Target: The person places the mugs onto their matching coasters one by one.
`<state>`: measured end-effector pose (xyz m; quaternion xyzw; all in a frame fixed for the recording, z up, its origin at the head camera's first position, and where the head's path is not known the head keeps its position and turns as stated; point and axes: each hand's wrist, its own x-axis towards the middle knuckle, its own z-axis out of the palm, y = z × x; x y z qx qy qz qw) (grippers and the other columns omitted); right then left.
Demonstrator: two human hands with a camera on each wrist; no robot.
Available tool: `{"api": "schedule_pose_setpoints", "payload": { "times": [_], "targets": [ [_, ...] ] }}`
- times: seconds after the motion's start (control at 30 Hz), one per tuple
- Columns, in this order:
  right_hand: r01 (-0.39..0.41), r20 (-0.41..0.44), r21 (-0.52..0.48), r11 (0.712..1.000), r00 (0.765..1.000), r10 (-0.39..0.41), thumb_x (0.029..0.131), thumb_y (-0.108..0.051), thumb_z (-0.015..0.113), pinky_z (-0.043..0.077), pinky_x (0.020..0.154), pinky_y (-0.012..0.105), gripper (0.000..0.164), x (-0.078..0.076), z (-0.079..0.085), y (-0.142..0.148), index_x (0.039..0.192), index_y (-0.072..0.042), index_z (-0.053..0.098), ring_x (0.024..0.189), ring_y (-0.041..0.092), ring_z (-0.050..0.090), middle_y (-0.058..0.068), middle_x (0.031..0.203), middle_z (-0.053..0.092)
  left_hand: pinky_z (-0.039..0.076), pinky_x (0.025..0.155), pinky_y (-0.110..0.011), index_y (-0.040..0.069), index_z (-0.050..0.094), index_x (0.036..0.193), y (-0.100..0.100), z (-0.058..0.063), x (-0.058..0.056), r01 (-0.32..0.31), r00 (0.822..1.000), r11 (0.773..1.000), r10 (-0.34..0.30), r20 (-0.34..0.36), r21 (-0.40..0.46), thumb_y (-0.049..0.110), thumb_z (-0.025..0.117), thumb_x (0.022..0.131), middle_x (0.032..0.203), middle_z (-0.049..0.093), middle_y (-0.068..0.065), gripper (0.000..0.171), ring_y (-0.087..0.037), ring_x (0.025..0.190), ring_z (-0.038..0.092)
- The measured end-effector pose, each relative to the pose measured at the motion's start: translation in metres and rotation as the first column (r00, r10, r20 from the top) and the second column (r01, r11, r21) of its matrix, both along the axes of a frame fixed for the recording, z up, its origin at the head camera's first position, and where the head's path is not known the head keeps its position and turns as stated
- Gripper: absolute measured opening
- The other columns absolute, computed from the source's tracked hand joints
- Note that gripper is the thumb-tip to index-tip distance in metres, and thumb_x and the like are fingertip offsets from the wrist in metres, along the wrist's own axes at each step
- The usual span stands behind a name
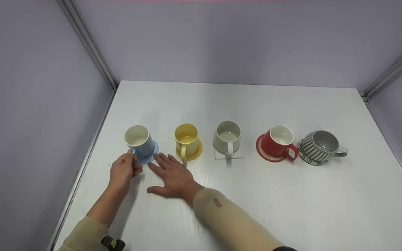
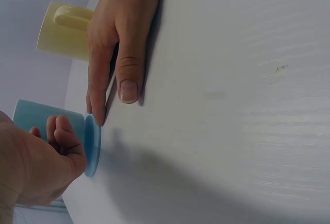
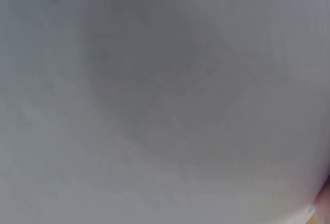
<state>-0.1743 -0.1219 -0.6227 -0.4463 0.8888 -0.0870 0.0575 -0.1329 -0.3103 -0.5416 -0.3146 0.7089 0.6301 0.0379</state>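
A light blue mug with a cream inside stands over a round blue coaster at the left of the row. My left hand pinches the mug's handle from the front, fingers curled. Beside it, my right hand lies flat with fingers spread, its fingertips right at the coaster's near edge. In the left wrist view the right index finger reaches the coaster's rim, and the left hand partly hides the blue mug. Only the blurred white tabletop and a sliver of hand show in the right wrist view.
Rightward stand a yellow mug on a yellow coaster, a white mug on a square coaster, a red mug on a red coaster, and a striped cup on a dark grid coaster. Walls enclose the table.
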Motion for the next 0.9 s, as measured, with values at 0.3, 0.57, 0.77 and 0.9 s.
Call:
{"api": "schedule_pose_setpoints", "payload": {
  "times": [0.3,0.57,0.77,0.9],
  "targets": [
    [-0.009,0.004,0.026,1.0,1.0,0.009,0.098,-0.085,0.024,0.005,0.13,0.035,0.092,0.0009,-0.0016,-0.0016,0.171,-0.028,0.023,0.163,0.018,0.006,0.001,0.178,0.009,0.059,0.074,-0.026,-0.003,0.056,0.112,-0.0026,-0.0038,0.0032,-0.012,1.0,1.0,0.012,-0.026,0.018,0.035,0.037,0.116,0.086,0.067,-0.004,0.043,-0.011,0.077,0.067],
    [-0.008,0.001,0.025,1.0,1.0,0.008,0.099,-0.085,0.026,0.006,0.13,0.035,0.092,0.0013,-0.001,-0.0019,0.171,-0.028,0.023,0.163,0.019,0.008,0.002,0.178,0.01,0.058,0.076,-0.027,-0.001,0.056,0.113,-0.0023,-0.005,0.0047,0.001,1.0,1.0,-0.001,-0.006,0.015,0.038,0.036,0.116,0.09,0.066,-0.005,0.044,-0.013,0.079,0.067],
    [-0.004,-0.001,0.02,1.0,1.0,0.004,0.099,-0.085,0.026,0.006,0.13,0.035,0.091,0.0004,0.0005,-0.0013,0.171,-0.028,0.023,0.163,0.019,0.008,0.002,0.178,0.01,0.058,0.079,-0.027,-0.001,0.056,0.115,-0.0024,-0.0069,0.0044,0.015,1.0,1.0,-0.015,0.013,-0.003,0.039,0.034,0.116,0.093,0.067,-0.005,0.046,-0.013,0.082,0.067],
    [-0.002,0.003,0.024,1.0,1.0,0.002,0.099,-0.084,0.027,0.006,0.13,0.035,0.091,-0.0004,0.0019,-0.0003,0.171,-0.028,0.023,0.163,0.019,0.007,0.002,0.178,0.01,0.058,0.078,-0.027,-0.001,0.056,0.115,-0.002,-0.0074,0.0035,0.017,1.0,1.0,-0.017,0.012,-0.002,0.039,0.034,0.116,0.092,0.067,-0.005,0.045,-0.013,0.081,0.067]
  ]
}}
